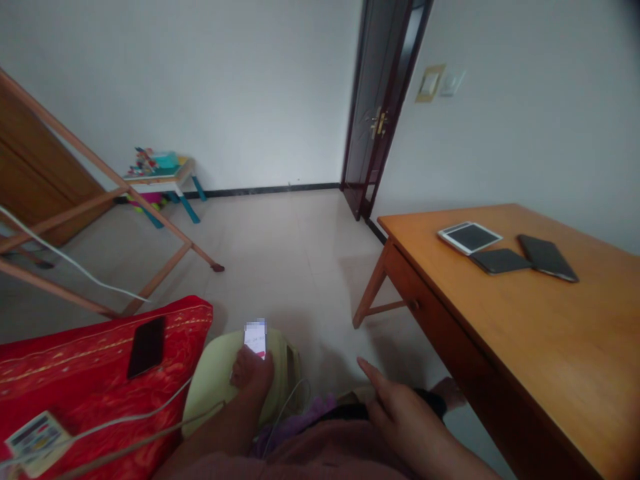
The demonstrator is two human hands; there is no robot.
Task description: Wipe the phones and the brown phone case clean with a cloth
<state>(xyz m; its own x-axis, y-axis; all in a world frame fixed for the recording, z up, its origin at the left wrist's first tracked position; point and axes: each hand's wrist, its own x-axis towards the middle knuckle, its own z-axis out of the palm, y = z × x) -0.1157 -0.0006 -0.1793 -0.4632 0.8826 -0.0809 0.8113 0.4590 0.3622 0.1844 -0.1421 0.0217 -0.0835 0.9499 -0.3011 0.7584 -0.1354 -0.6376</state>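
Note:
A smartphone [255, 339] with a lit, mostly white screen is gripped in my left hand [254, 373], fingers closed around its lower part. Beneath that hand is a pale yellow stool [213, 370]. My right hand [400, 407] hangs in the air over my lap, index finger stretched out and apart from the thumb, holding nothing. On the red cloth [100, 393] at the left lies a second, dark-screened phone [147, 347]. A white power strip [37, 441] rests on the same cloth, with cables running across it.
To my right, a wooden desk [500, 320] holds a white tablet [470, 238] and dark flat cases [547, 257]. A wooden frame [165, 273] stands on the floor at left. Behind it is a small play table [167, 175]. A dark door [373, 107] stands at the back.

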